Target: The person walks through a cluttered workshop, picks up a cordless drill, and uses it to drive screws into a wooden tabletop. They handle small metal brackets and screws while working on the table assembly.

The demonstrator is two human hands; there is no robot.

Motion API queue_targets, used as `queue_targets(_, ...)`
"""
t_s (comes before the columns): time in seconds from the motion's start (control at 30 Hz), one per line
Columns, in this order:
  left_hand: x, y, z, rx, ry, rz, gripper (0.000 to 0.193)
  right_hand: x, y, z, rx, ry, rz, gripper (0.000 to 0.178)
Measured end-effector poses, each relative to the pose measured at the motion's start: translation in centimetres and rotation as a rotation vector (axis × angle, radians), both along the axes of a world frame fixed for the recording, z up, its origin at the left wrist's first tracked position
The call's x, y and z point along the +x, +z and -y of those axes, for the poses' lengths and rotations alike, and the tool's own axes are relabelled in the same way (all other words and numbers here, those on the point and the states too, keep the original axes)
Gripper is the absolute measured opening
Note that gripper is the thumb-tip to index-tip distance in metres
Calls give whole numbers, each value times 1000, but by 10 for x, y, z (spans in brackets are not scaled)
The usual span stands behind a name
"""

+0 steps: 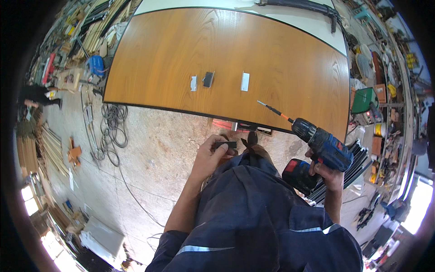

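My left hand (211, 156) is closed around a small dark rectangular piece (229, 144), held low in front of my body, near the table's front edge. In my right hand (327, 173) is a blue and black cordless drill (324, 145), gripped by its handle. Its long thin bit points left and away from me, over the front right of the tabletop. Farther back on the wood-grain table (158, 59) lie a ragged pale piece (193, 83), a dark piece (208, 79) and a light rectangular plate (244, 82).
Along the table's far side runs a white surface with a dark tube (299, 5) on it. Coiled black cable (114, 127) lies on the concrete floor at left. Black strips (360, 165) are stacked at right, near a green box (364, 99). Wooden strips (54, 147) lie far left.
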State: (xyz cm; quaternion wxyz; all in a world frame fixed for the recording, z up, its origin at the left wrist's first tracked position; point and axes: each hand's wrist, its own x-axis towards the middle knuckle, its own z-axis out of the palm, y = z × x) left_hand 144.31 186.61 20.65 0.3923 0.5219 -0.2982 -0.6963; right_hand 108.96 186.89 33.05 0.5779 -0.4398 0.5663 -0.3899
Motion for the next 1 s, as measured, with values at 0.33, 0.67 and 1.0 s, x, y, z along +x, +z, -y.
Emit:
queue_targets(0.33,-46,-33,0,-98,275,-124,31,3,38,51,121,372,-168,41)
queue_targets(0.67,-83,-41,-10,-126,684,-139,33,-19,40,105,176,641,-186,48)
queue_targets(1.0,-117,-40,-9,-163,836,-2,45,-46,30,124,163,714,-225,44)
